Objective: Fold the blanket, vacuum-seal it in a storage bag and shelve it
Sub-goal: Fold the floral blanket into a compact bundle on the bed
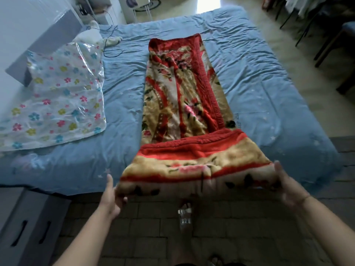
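**Fingers, left hand** [113,196]: curled round the near left corner of the blanket [184,93], with the thumb [109,179] raised clear above the cloth. The corner is gripped from the side.

**Fingers, right hand** [286,187]: closed on the near right corner of the same blanket, with the thumb laid along the top edge. The lower fingers are blurred and partly hidden by the pile, so their exact lie cannot be told.

**Blanket**: thick plush in red, cream and tan with a floral print, folded into one long narrow strip. The far part is laid flat along the middle of the bed [259,96], running away from the person. The near end is held up between the two hands, past the bed's near edge and above the floor [146,237]. A red border band is seen lying crosswise where the held part meets the flat part.

**Storage bag** [57,96]: clear plastic printed with small coloured flowers. It is spread flat on the left side of the bed, well apart from the blanket, and is touched by neither hand.

**Bed**: covered with a creased blue sheet.

**Cable** [111,48]: dark, looped on the sheet between the bag's far corner and the blanket's far end.

**Cabinet** [28,227]: grey, with two dark slot handles, standing at the lower left just beside the bed's near edge.

**Floor**: dark rectangular tiles. One foot [184,214] in a light sandal is seen under the held blanket end.

**Chairs** [330,41]: dark-framed, at the upper right, well apart from the bed.
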`<action>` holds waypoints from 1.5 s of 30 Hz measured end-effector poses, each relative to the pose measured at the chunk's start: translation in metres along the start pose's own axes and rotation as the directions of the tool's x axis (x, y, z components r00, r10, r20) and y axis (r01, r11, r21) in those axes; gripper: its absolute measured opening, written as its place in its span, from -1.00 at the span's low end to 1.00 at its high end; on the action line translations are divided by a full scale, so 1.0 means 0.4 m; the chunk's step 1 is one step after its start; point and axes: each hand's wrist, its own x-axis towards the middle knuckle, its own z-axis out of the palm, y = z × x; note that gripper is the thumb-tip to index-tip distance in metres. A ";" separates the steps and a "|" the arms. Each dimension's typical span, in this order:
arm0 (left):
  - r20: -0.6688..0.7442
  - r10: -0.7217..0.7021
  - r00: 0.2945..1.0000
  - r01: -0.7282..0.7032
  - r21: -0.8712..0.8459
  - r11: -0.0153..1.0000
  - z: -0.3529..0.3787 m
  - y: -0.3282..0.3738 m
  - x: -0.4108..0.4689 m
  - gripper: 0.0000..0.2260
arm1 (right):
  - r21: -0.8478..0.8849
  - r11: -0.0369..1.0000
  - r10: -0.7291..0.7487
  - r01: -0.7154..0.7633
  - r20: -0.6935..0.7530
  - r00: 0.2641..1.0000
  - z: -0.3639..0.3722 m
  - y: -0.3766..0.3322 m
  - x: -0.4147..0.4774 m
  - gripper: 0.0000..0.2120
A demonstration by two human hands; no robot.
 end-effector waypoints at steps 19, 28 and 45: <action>0.307 0.166 0.937 -0.039 -0.380 0.924 0.421 0.855 0.483 -0.27 | 0.199 0.941 -0.238 0.274 -0.185 0.953 0.424 -0.699 0.637 -0.22; 0.149 -0.044 0.988 0.026 0.123 0.992 0.509 0.755 0.715 -0.42 | -0.084 0.995 -0.069 0.047 -0.293 0.953 0.370 -0.527 0.851 -0.50; -0.165 -0.082 0.983 0.135 0.344 0.929 0.298 0.314 0.703 -0.55 | -0.376 0.902 0.090 -0.213 -0.317 0.944 0.148 -0.254 0.817 -0.73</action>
